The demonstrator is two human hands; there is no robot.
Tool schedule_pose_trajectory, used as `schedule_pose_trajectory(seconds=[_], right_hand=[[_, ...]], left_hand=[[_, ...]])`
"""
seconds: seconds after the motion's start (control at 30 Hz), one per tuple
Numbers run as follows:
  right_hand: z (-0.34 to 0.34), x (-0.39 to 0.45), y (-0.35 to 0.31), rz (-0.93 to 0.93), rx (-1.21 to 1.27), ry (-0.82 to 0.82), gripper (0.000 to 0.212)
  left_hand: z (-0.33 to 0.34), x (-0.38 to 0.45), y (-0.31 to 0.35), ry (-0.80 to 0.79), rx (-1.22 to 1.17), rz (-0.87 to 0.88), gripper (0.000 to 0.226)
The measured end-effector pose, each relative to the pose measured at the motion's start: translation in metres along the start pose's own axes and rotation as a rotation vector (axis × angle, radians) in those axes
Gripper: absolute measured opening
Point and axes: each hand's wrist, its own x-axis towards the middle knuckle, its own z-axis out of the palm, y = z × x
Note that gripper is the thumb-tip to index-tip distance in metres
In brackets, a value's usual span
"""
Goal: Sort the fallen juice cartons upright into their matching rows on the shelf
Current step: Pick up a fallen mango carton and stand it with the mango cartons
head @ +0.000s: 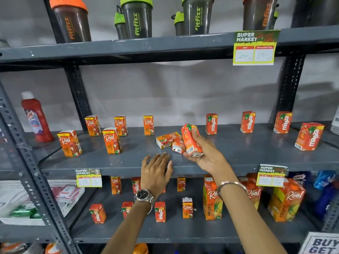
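My right hand (pixel 205 153) grips an orange Maaza carton (pixel 191 139), tilted and lifted just above the grey middle shelf (pixel 238 158). Under it two cartons lie fallen: a Real carton (pixel 166 140) on its side and a smaller orange carton (pixel 177 146), partly hidden by my fingers. My left hand (pixel 156 171) rests flat on the shelf's front edge, fingers apart, holding nothing. Upright Real cartons (pixel 111 141) stand in rows on the left. Upright Maaza cartons (pixel 247 122) stand along the back right, with one more Maaza carton (pixel 309 136) near the front right.
A red bottle (pixel 36 116) stands at the shelf's far left. Shaker bottles (pixel 136 17) fill the shelf above, which carries a price tag (pixel 255 47). The lower shelf holds small cartons (pixel 159 211) and large pineapple Real packs (pixel 212 198). Dark uprights (pixel 78 96) frame the bay.
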Motion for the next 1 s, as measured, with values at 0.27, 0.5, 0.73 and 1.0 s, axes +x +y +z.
schedule_pose_trajectory(seconds=[0.27, 0.5, 0.73, 1.0], right_hand=[[0.027, -0.058, -0.011, 0.049, 0.055, -0.205, 0.045], [0.063, -0.126, -0.028, -0.155, -0.102, -0.501, 0.047], [0.084, -0.182, -0.05, -0.311, -0.116, -0.572, 0.063], [0.084, -0.185, -0.056, -0.354, -0.158, -0.536, 0.077]], left_hand=[[-0.013, 0.001, 0.003, -0.134, 0.013, -0.042, 0.059], [-0.023, 0.001, 0.005, -0.204, 0.079, 0.01, 0.046], [-0.028, 0.001, 0.007, -0.235, -0.04, -0.042, 0.048], [-0.031, 0.002, 0.007, -0.303, 0.036, -0.037, 0.067]])
